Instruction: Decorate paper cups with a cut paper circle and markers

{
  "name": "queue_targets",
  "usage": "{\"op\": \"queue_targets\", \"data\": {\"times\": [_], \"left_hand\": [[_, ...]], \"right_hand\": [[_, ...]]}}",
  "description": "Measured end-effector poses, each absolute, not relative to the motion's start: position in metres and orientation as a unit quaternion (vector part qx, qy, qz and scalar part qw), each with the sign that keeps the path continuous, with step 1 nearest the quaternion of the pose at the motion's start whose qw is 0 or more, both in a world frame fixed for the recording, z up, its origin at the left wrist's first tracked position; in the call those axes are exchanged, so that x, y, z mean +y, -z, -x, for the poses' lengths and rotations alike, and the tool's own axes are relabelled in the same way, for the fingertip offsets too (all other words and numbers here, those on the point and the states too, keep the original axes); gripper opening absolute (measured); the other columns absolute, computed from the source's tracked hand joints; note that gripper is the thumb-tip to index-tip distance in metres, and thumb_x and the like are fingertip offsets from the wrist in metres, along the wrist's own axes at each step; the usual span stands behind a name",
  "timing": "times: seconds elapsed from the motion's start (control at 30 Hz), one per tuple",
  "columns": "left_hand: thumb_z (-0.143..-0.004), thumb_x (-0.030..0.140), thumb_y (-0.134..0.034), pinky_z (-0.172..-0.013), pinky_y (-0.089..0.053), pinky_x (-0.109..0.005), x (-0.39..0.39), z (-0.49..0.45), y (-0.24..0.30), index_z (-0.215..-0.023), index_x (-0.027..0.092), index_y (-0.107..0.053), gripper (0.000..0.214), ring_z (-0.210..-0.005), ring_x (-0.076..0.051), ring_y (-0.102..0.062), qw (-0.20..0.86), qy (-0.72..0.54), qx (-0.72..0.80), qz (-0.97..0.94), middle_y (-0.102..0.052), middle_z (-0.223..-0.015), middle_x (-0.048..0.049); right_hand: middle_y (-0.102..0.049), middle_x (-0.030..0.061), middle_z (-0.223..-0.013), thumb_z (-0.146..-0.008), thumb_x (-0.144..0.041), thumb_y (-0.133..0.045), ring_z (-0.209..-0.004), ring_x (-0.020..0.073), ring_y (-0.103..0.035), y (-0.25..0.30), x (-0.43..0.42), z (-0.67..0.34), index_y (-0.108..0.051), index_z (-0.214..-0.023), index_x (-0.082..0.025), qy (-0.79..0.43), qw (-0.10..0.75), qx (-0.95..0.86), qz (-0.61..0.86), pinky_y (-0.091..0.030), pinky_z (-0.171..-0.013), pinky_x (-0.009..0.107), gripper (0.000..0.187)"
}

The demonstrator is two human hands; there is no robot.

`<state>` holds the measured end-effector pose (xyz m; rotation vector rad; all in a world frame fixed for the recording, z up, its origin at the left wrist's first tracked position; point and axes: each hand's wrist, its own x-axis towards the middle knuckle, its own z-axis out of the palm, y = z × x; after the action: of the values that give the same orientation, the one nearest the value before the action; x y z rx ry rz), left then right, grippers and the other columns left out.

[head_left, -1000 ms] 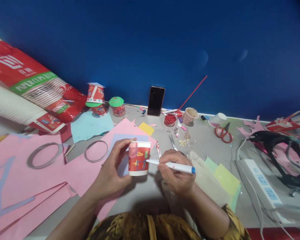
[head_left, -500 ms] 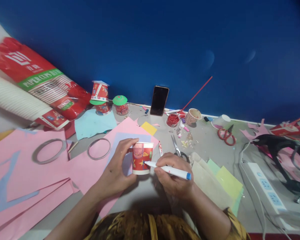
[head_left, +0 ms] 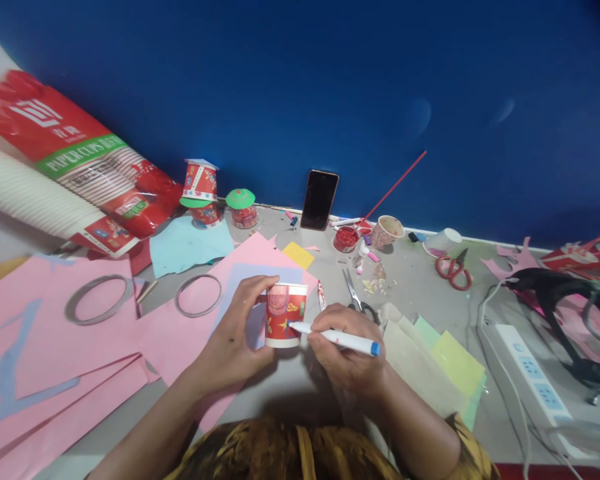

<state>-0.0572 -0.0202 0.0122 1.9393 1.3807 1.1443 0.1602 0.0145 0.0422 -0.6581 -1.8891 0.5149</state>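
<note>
My left hand grips a red patterned paper cup from its left side, fingers at the white rim and thumb near the base. The cup is upright just above or on the table; which one I cannot tell. In my right hand is a white marker pen with a blue end, held like a pencil. Its tip meets the cup's front beside a yellow star print, where a small blue mark shows. Behind the right hand lie dark-handled scissors.
Pink paper and two tape rings lie left. At the back are decorated cups, a phone and a red paint cup with a stick. Right are red scissors and a power strip.
Both hands keep their hold, and the cup stays almost in place. The marker's blue end has shifted very slightly left and up, its tip still at the cup's front.
</note>
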Motion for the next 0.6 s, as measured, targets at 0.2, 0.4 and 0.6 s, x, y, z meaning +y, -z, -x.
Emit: {"op": "queue_targets", "data": {"times": [0.2,0.4,0.6], "left_hand": [[-0.068,0.003,-0.063,-0.119,-0.049,-0.053,-0.0209,0.0580,-0.0117,-0.154,0.036,-0.041,0.094,-0.143,-0.032,-0.051,0.245,-0.417,0.516,-0.707,-0.051,-0.151,-0.0074],[-0.067,0.001,-0.063,-0.117,-0.052,-0.050,-0.0211,0.0573,-0.0125,-0.153,0.034,-0.043,0.095,-0.141,-0.032,-0.054,0.246,-0.421,0.519,-0.702,-0.052,-0.150,-0.0077],[-0.069,0.003,-0.065,-0.119,-0.051,-0.053,-0.0208,0.0585,-0.0117,-0.152,0.034,-0.043,0.092,-0.141,-0.032,-0.054,0.246,-0.418,0.518,-0.705,-0.053,-0.148,-0.0086]], "right_hand": [[-0.076,0.0004,-0.071,-0.096,-0.019,-0.063,-0.058,0.0132,-0.069,-0.0417,0.0139,-0.1608,-0.067,-0.086,-0.023,-0.228,0.496,-0.794,0.269,-0.054,-0.058,0.023,0.011],[-0.075,-0.0007,-0.068,-0.095,-0.018,-0.063,-0.055,0.0125,-0.067,-0.0427,0.0122,-0.1620,-0.067,-0.085,-0.023,-0.253,0.488,-0.793,0.263,-0.053,-0.056,0.023,0.011],[-0.076,0.0001,-0.070,-0.095,-0.019,-0.064,-0.056,0.0123,-0.067,-0.0416,0.0131,-0.1606,-0.067,-0.085,-0.022,-0.250,0.497,-0.786,0.270,-0.052,-0.056,0.023,0.011]]}}
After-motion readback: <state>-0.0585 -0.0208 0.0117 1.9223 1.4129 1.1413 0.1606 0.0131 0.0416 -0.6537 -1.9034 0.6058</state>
